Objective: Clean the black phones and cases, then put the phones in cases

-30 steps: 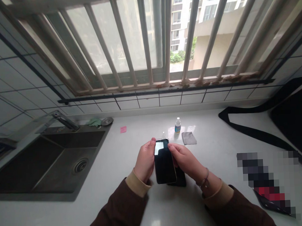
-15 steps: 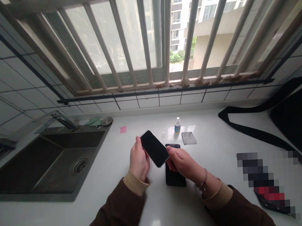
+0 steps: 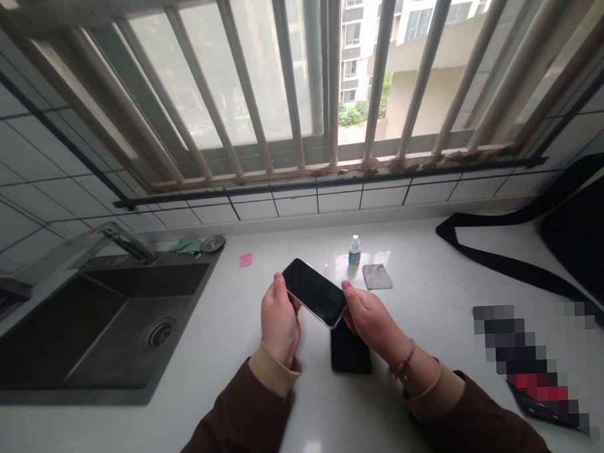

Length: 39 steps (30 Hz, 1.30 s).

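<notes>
Fingers on both hands are curled around the same phone (image 3: 313, 292), one hand at each end. The left hand (image 3: 279, 323) grips the far-left end, thumb up along the edge and the rest wrapped underneath, so it's pretty well closed on it. The right hand (image 3: 370, 319) pinches the near-right corner, thumb on top, other fingers tucked below where I can't really see them.

Phone itself is held up off the desk (image 3: 435, 294), tilted so it runs diagonally from upper left to lower right. Screen faces up and it's totally dark, glossy, with a light-coloured rim showing along the lower edge. Can't make out any marks on the glass from here.

Right under the right hand there's a second black slab (image 3: 350, 354) lying flat on the desk, looks like a case or another phone, hard to tell which. Its top end is hidden by the hand.

Further back, near the wall: a small bottle (image 3: 354, 251) with a white cap standing upright, a folded grey cloth (image 3: 377, 276) just beside it, and a pink sticky note (image 3: 246, 259) off to the left. Dark sink (image 3: 86, 329) takes up the left side, well apart from the hands. Black strap (image 3: 504, 261) snakes across the right.
</notes>
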{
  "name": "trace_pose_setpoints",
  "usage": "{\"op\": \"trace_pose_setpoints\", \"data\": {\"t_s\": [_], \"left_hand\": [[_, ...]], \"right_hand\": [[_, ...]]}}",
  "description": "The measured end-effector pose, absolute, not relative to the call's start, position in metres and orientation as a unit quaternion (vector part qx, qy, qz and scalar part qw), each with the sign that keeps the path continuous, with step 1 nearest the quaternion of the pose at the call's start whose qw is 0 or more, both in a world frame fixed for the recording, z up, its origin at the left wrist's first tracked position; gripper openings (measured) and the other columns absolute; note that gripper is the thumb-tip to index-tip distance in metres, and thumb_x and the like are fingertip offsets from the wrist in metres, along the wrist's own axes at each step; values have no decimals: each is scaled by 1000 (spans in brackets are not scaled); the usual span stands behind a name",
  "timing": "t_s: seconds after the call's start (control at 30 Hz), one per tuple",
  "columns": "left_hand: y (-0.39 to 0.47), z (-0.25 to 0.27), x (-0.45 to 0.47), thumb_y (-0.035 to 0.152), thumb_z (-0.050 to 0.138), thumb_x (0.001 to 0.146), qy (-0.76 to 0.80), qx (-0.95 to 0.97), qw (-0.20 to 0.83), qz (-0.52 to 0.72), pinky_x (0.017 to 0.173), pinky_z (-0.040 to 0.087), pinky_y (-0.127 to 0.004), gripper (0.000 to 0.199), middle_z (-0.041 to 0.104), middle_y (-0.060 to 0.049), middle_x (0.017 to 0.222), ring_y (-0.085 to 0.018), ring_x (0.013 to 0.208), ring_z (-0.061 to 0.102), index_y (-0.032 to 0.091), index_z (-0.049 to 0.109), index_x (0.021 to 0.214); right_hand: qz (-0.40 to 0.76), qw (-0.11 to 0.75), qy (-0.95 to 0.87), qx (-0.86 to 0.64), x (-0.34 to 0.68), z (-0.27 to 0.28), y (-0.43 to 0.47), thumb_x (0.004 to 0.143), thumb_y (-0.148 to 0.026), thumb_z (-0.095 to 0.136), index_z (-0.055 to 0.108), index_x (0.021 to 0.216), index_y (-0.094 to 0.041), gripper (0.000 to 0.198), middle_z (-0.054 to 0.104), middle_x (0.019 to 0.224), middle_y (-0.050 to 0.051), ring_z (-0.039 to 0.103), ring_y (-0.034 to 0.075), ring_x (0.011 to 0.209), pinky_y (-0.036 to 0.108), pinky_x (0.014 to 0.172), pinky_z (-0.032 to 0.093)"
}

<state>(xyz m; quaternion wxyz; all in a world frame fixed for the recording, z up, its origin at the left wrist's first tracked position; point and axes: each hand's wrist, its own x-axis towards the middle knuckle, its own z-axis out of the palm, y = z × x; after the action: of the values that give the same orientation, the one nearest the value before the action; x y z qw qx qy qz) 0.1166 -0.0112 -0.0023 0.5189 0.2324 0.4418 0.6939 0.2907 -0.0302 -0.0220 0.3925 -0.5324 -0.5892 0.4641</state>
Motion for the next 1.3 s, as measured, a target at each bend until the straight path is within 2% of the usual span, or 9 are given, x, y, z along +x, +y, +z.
{"op": "trace_pose_setpoints", "data": {"t_s": [0.13, 0.23, 0.43, 0.63, 0.77, 0.87, 1.03, 1.17, 1.3], "left_hand": [[-11, -2, 115, 55, 80, 91, 435, 209, 514, 709, 67, 54, -23, 41, 76, -3, 84, -14, 73, 71, 15, 71, 92], [-11, -1, 115, 56, 81, 90, 417, 216, 516, 716, 71, 56, -24, 42, 77, -4, 86, -13, 74, 72, 15, 72, 94], [-12, 0, 117, 56, 80, 90, 413, 214, 544, 698, 69, 57, -25, 42, 78, -5, 88, -14, 72, 73, 16, 71, 99], [-12, -3, 117, 55, 79, 92, 407, 221, 547, 697, 72, 59, -27, 41, 79, -6, 93, -15, 76, 75, 16, 72, 104], [-12, -4, 115, 56, 80, 91, 409, 209, 545, 701, 70, 57, -25, 42, 79, -6, 93, -15, 76, 74, 16, 72, 103], [-9, -6, 111, 59, 81, 88, 431, 197, 514, 715, 69, 55, -24, 45, 77, -4, 91, -15, 76, 72, 16, 71, 100], [-6, -11, 102, 71, 68, 92, 517, 298, 461, 656, 70, 53, -28, 54, 73, -3, 81, -17, 72, 66, 17, 69, 89], [-5, -17, 98, 70, 59, 98, 573, 459, 417, 536, 62, 44, -29, 53, 66, -2, 72, -19, 63, 57, 20, 68, 81], [-2, -20, 92, 53, 66, 99, 589, 518, 361, 504, 69, 40, -31, 38, 67, -4, 74, -22, 69, 56, 23, 70, 76]], "right_hand": [[601, 365, -553, -447, 288, -22, -32, 98, -85, 47, 66, 79, -18, 72, 69, 66, 4, 56, 13, 49, 25, 49, 42], [656, 325, -559, -390, 283, -20, -36, 93, -84, 58, 69, 93, -16, 69, 77, 79, 7, 58, 12, 51, 24, 49, 45], [630, 331, -576, -403, 282, -16, -40, 102, -78, 48, 53, 64, -21, 69, 56, 51, -1, 45, 9, 43, 23, 44, 31], [676, 363, -506, -394, 281, -18, -38, 96, -80, 55, 41, 68, -26, 62, 40, 45, -9, 31, 8, 39, 24, 41, 23], [688, 317, -526, -387, 281, -21, -37, 98, -76, 52, 53, 71, -22, 61, 44, 46, -7, 33, 8, 38, 24, 41, 25], [644, 307, -566, -414, 284, -25, -35, 103, -75, 43, 66, 84, -17, 66, 54, 54, -4, 41, 9, 41, 24, 43, 30], [481, 414, -602, -484, 290, -24, -33, 111, -62, 37, 71, 119, -20, 55, 69, 81, 1, 56, 13, 55, 27, 55, 44], [372, 378, -682, -504, 292, -15, -35, 112, -45, 44, 74, 117, -22, 38, 75, 87, 4, 69, 20, 76, 31, 74, 50], [238, 343, -715, -561, 293, -17, -34, 109, -36, 51, 72, 115, -21, 27, 77, 103, 9, 71, 27, 95, 37, 87, 51]]}}
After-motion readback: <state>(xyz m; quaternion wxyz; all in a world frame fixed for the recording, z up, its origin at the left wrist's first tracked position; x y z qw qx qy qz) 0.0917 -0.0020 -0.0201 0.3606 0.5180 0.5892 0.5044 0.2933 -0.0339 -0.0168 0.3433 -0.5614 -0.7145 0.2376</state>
